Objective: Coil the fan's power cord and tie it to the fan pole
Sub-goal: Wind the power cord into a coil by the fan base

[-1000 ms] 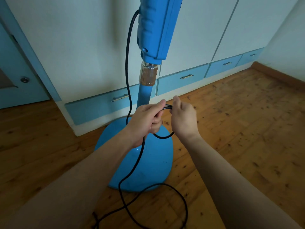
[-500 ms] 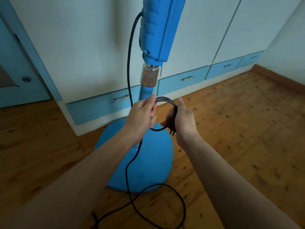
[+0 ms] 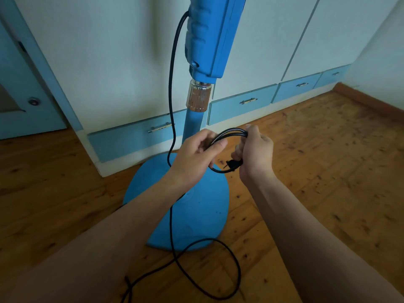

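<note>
From the head view, the left hand [image 3: 196, 154] and right hand [image 3: 255, 154] each curl around a small coil of the black power cord [image 3: 231, 130], whose loops arch between them. The plug [image 3: 235, 165] pokes out of the right hand's lower fingers (prongs toward the left hand). The blue fan pole [image 3: 192, 125] rises just behind the left hand. Slack cord hangs under the left wrist, crosses the blue base [image 3: 196, 221] and loops on the wooden floor [image 3: 317, 171] below both forearms.
</note>
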A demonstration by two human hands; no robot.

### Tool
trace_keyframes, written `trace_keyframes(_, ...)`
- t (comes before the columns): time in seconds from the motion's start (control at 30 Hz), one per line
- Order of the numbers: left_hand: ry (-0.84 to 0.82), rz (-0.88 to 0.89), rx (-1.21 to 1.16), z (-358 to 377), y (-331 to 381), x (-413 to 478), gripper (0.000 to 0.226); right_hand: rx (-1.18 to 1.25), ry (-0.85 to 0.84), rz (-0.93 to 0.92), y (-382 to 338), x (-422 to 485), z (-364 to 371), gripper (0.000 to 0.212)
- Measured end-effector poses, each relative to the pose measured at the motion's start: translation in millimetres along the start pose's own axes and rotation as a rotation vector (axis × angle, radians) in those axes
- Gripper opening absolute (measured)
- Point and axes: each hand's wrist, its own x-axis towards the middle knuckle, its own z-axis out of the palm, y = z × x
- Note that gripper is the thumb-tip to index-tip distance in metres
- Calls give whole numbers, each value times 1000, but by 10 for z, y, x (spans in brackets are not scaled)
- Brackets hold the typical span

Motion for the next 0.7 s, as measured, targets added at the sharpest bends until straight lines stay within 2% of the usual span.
trace_keyframes(0.07, 55, -27, 49, 33, -52, -20, 23, 101, -29, -14, -36, -22, -15, 37)
trace_keyframes(0.17, 122, -252, 117, 162, -106, -50, 21, 224, -60, -18, -83, -48, 32, 39)
trace_keyframes(0.23, 104, -421, 37, 197, -102, -54, 24, 273, -76, -17, -106, -64, 88, 41)
trace_keyframes(0.3, 23, -475, -133, 139, -68, -30, 28, 296, -81, -1, -102, -62, 109, 43)
trace_keyframes(0.4, -49, -432, -239, 30, -8, -8, 27, 290, -77, 42, -56, -22, 68, 44)
trace_keyframes(0.5, -44, -361, -169, -4, 29, 20, 26, 215, -25, 64, 14, 63, 5, 42)
trace_keyframes(0.7, -64, -160, 31, -21, 38, 22, 34, -121, 13, 68, 193, 95, -109, 53)
